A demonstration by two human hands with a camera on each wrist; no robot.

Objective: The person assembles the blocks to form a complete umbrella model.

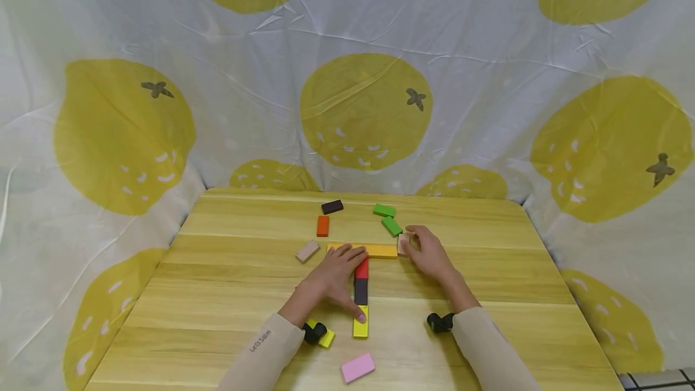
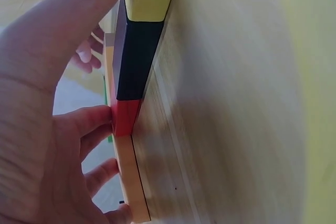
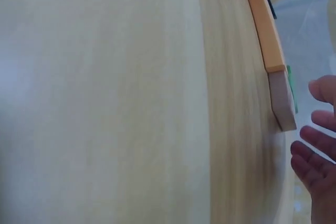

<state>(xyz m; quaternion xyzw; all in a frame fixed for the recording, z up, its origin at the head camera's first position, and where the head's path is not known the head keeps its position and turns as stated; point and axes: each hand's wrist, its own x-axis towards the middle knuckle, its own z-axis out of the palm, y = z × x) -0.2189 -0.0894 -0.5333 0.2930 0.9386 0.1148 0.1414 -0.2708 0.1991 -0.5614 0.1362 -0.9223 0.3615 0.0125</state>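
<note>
Flat on the wooden table, a column made of a red block (image 1: 362, 268), a dark block (image 1: 361, 291) and a yellow block (image 1: 361, 330) meets a crosswise orange row (image 1: 382, 251) in a T shape. My left hand (image 1: 330, 275) spreads over its left side, thumb on the yellow block and fingertips touching the red block and the orange row. A beige block (image 3: 282, 98) lies end to end with the row's right end. Beside that block is my right hand (image 1: 432, 255), its fingers loosely bent and apart from it in the right wrist view.
Beyond the row lie two green blocks (image 1: 384, 210), a dark block (image 1: 332, 207) and an orange-red block (image 1: 323, 226). Another beige block (image 1: 307, 251) lies left of the row. Nearer are a pink block (image 1: 358, 368) and a yellow block (image 1: 327, 338), partly hidden by the left wrist's camera (image 1: 314, 334).
</note>
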